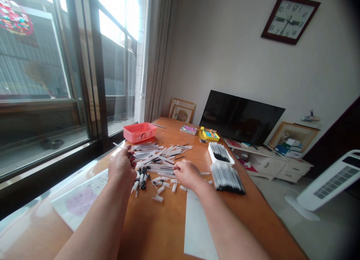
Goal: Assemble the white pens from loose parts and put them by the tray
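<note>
A heap of clear pen barrels [157,155] lies on the wooden table [157,230], with loose caps [165,185] and black-tipped refills [142,177] in front of it. My left hand [122,166] rests at the heap's left edge, fingers curled around a thin pen part. My right hand [187,174] sits knuckles-up at the heap's right side, fingers bent down onto the barrels; what they pinch is hidden. A stack of assembled pens [226,177] lies right of my right hand.
A white tray of pens [221,153] stands behind the stack. A pink box [140,132] sits near the window. A yellow box [209,134] and a booklet [188,129] lie at the far end. Paper sheets [197,222] lie near me. A white fan [329,185] stands on the floor.
</note>
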